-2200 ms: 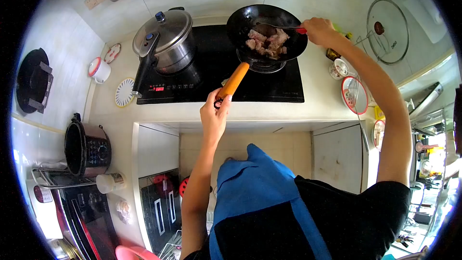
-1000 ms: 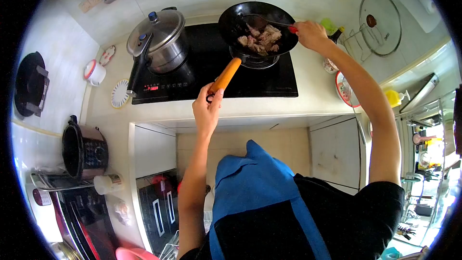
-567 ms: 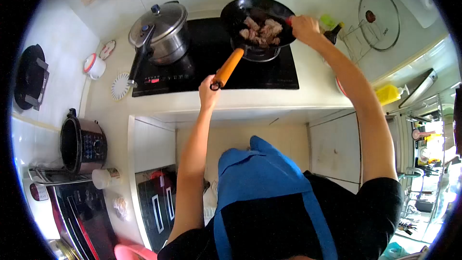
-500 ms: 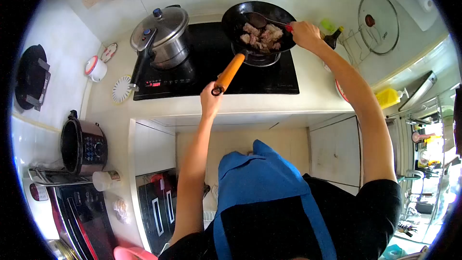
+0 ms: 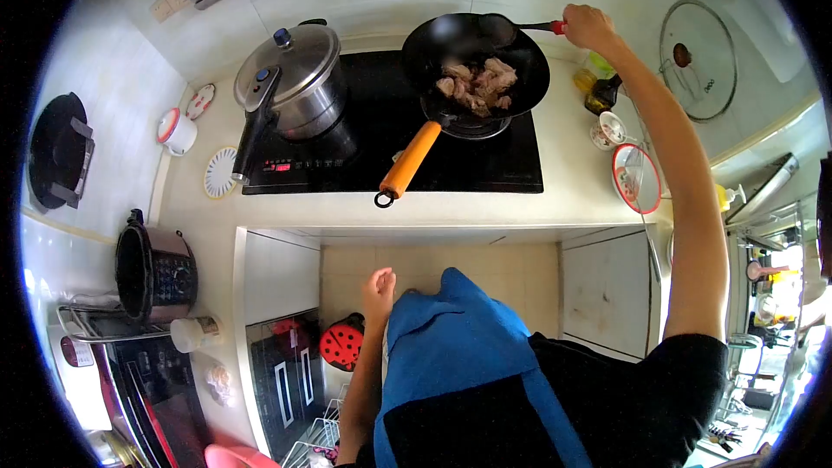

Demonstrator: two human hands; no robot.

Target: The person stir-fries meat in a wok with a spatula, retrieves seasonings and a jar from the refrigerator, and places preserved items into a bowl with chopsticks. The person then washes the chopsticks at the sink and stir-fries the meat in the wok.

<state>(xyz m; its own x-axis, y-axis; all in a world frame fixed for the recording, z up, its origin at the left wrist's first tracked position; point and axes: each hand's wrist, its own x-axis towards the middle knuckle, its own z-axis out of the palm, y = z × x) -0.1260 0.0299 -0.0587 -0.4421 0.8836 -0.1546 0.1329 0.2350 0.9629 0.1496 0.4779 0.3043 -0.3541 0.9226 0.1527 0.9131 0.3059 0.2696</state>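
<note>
My right hand (image 5: pixel 589 27) grips the red end of a ladle (image 5: pixel 497 31), whose dark rounded head is over the far rim of the black wok (image 5: pixel 533 78). Pieces of browned meat (image 5: pixel 478 85) lie together in the wok's bottom. The wok's orange wooden handle (image 5: pixel 411 160) points toward me across the front of the cooktop, with no hand on it. Below the counter edge, near my blue apron (image 5: pixel 459 338), my left hand (image 5: pixel 379 292) has its fingers curled in, and nothing shows in them.
A steel pressure cooker (image 5: pixel 303 87) stands on the left of the black cooktop (image 5: pixel 373 121). To the right are a dark bottle (image 5: pixel 601 97), a small patterned bowl (image 5: pixel 608 132) and a red-rimmed bowl (image 5: pixel 635 178). A glass lid (image 5: pixel 698 61) hangs on the right wall.
My left hand has let go of the wok handle and dropped back toward my body. My right hand has lifted the ladle from the meat, up and to the right.
</note>
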